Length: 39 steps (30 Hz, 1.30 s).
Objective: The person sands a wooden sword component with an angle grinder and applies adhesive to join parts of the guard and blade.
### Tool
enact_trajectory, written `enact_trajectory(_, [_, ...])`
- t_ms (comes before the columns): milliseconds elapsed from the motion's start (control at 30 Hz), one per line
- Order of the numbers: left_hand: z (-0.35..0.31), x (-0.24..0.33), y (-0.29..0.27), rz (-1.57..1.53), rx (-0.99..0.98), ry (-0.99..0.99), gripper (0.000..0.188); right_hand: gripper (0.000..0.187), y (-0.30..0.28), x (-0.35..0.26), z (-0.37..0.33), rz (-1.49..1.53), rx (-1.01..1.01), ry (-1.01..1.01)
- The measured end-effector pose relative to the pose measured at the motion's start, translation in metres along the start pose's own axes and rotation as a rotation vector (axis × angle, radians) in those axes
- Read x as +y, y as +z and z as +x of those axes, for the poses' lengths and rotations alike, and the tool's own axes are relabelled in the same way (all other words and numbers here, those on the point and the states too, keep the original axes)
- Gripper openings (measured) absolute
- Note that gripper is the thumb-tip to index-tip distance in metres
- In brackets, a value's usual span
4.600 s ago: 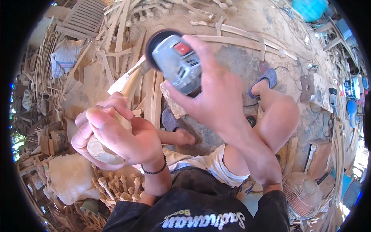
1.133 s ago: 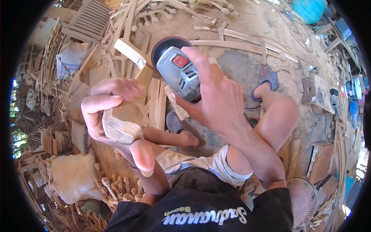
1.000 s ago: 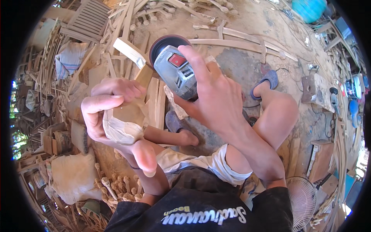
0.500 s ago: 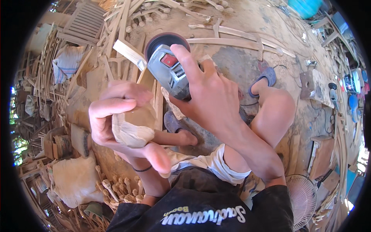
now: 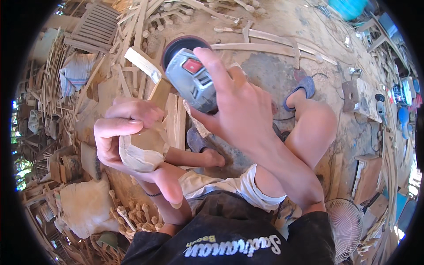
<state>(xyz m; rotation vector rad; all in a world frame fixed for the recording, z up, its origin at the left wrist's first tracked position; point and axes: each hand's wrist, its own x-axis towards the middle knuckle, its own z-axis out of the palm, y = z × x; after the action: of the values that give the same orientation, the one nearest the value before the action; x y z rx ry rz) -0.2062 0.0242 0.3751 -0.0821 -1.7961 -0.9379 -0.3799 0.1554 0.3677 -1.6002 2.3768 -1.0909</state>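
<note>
My left hand [image 5: 128, 130] is closed around a carved piece of wood [image 5: 143, 152] with a rounded, faceted end, pale on the side facing me. Its thumb points down toward my lap. Beyond the fingers a narrower brown wooden part [image 5: 160, 93] reaches up toward the disc, partly hidden by my hand. My right hand [image 5: 245, 104] grips a grey angle grinder [image 5: 192, 84] with a red switch and a dark round disc [image 5: 183, 43]. The index finger lies along the grinder's head near the switch. Whether the disc touches the wood I cannot tell.
Long wooden strips [image 5: 265, 49] and knobbed sticks lie on the dusty floor ahead. Several knobbed sticks [image 5: 141, 214] stand at lower left, near a pale sack [image 5: 88, 205]. A fan [image 5: 342, 229] is at lower right. My sandalled foot [image 5: 304, 90] rests on the floor.
My left hand has moved a little left with the wood. The grinder has shifted slightly left and up in my right hand.
</note>
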Motion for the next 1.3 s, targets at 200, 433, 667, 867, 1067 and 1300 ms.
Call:
enact_trajectory(200, [-0.007, -0.007, -0.009, -0.186, 0.007, -0.015, 0.110, 0.091, 0.001, -0.004, 0.002, -0.004, -0.090, 0.026])
enact_trajectory(433, [-0.001, -0.003, -0.011, -0.143, 0.325, -0.006, 0.101, 0.087, -0.008, 0.023, -0.002, 0.174, 0.283, -0.031])
enact_trajectory(667, [0.007, 0.018, 0.043, 0.217, 0.669, -0.167, 0.094, 0.084, -0.013, 0.037, 0.011, 0.266, 0.427, -0.046])
enact_trajectory(867, [-0.003, 0.029, 0.046, 0.304, 0.641, -0.285, 0.092, 0.083, -0.002, 0.018, 0.002, 0.235, 0.275, -0.005])
enact_trajectory(1067, [-0.009, 0.028, 0.043, 0.249, 0.352, -0.176, 0.072, 0.093, 0.015, 0.007, -0.001, 0.071, 0.097, -0.057])
enact_trajectory(1300, [-0.013, 0.027, 0.053, 0.251, 0.605, -0.266, 0.094, 0.096, 0.027, 0.003, 0.003, 0.069, 0.096, -0.077])
